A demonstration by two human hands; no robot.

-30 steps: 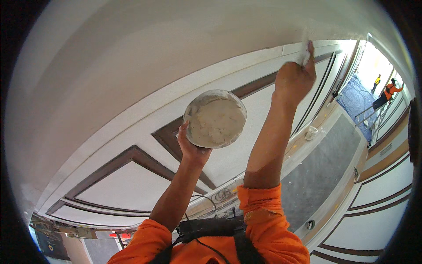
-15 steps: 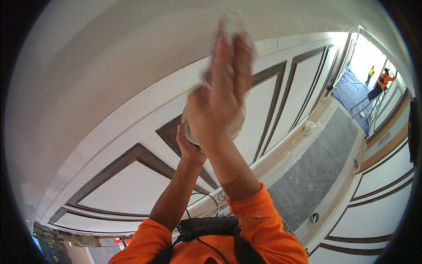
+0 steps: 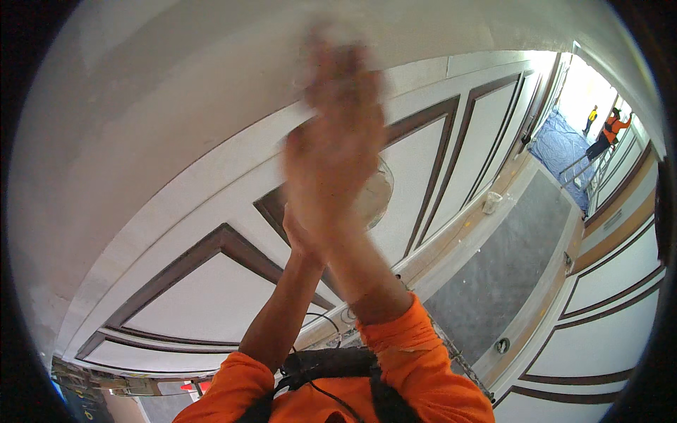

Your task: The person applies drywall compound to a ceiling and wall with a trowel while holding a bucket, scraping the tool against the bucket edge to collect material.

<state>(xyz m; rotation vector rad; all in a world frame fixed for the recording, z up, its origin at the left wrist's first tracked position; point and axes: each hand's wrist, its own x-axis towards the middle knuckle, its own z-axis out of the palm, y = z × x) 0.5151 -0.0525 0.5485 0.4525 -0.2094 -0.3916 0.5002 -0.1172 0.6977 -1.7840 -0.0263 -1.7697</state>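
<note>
My left hand (image 3: pixel 295 229) is mostly hidden behind my right forearm; the part that shows supports a round container (image 3: pixel 381 194) with a pale rim and beige-white contents. Raised in front of it, my right hand (image 3: pixel 338 120) is smeared by motion. Its fingers reach up to the smooth, plastered grey-beige surface (image 3: pixel 176 106) overhead. Something pale blurs at the fingertips, too smeared to name, and I cannot tell whether the fingers touch the surface.
White panelling (image 3: pixel 204 289) with dark brown mouldings runs alongside. A grey floor strip (image 3: pixel 493 268) holds a small white bucket (image 3: pixel 492 202). Far right, blue sheeting (image 3: pixel 557 151) lies near a ladder (image 3: pixel 596 173) with a person in orange (image 3: pixel 612 130); another person in yellow (image 3: pixel 591 118) stands beyond.
My right hand has swept leftward along the overhead surface and now covers more of my left hand. The container stays about where it was.
</note>
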